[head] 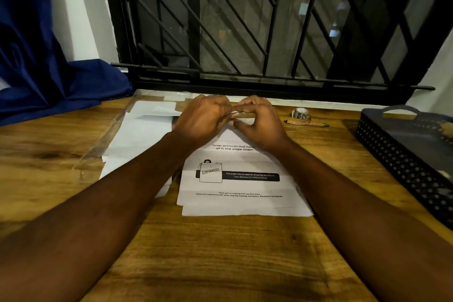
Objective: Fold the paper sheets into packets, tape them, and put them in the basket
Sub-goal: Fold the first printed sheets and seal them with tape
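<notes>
hands meeting over the top of a printed sheet

nearest the camera, two bare forearms ran in from the bottom corners, their elbows cut off by the frame. they crossed a wooden table (220, 265). a printed sheet (235, 179) lay flat on it in the middle, creased across, with another white sheet (245, 211) showing under its near edge. the small print at the foot was too fine to read. to the left lay a loose pile of plain sheets (137, 135), partly hidden by the left forearm and partly resting on a clear plastic sleeve (98, 154) whose outline was hard to follow.

at the far end of the printed sheet the left hand (203, 117) and right hand (259, 120) were clenched with curled fingers, fingertips meeting on a pale scrap (234, 112) pinched between them. whether that scrap was tape or the paper's own edge could not be told, and the hands covered the top of the sheet.

beyond the right hand stood a tape roll (301, 113), with a pen (306, 124) lying just beside it. at the right edge a dark perforated basket (404, 167) was cut off by the frame; its contents were blurred. a blue curtain (36, 68) hung far left, and a black window grille (245, 32) closed the back.
</notes>
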Demonstrator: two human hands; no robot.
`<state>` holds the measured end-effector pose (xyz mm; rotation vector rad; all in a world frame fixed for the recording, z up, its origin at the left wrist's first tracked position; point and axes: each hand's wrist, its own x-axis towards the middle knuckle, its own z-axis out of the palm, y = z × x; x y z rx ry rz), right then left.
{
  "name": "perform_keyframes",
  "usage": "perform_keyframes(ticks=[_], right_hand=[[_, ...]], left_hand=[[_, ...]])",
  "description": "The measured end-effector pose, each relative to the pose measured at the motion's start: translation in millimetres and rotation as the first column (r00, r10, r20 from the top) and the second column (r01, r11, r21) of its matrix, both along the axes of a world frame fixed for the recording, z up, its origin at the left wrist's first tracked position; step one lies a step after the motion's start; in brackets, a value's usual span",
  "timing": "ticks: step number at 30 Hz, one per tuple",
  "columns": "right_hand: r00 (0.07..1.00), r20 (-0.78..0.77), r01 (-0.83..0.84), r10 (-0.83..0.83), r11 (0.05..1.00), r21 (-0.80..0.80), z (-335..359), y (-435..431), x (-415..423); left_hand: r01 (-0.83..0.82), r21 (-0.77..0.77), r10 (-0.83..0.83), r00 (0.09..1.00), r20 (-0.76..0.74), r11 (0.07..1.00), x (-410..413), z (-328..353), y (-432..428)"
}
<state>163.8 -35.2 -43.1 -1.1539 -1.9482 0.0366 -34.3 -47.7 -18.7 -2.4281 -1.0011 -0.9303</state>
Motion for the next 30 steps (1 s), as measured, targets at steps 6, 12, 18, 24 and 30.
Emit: perform_keyframes(ticks=[6,12,18,24,30], right_hand=[[0.988,0.152,-0.008,-0.011,0.992,0.126,6,1,5],[0.985,0.162,0.046,-0.059,0.995,0.087,1,4,12],[0.998,0.055,-0.029,0.029,1.000,-0.004,-1,-3,11],[0.935,-0.303,-0.257,0.183,0.940,-0.223,-5,-2,8],[0.724,-0.685,-0.438,0.084,0.823,-0.362,9,-1,31]], left_hand=[[-0.011,0.085,0.010,1.000,0.017,0.996,-1,1,1],[-0.043,0.124,0.038,0.998,0.040,0.991,-3,0,-1],[-0.064,0.071,0.063,0.998,0.025,0.995,-1,5,1],[-0.081,0.092,0.074,0.994,0.082,0.992,8,20,4],[-0.167,0.044,0.162,0.980,0.112,0.985,30,57,14]])
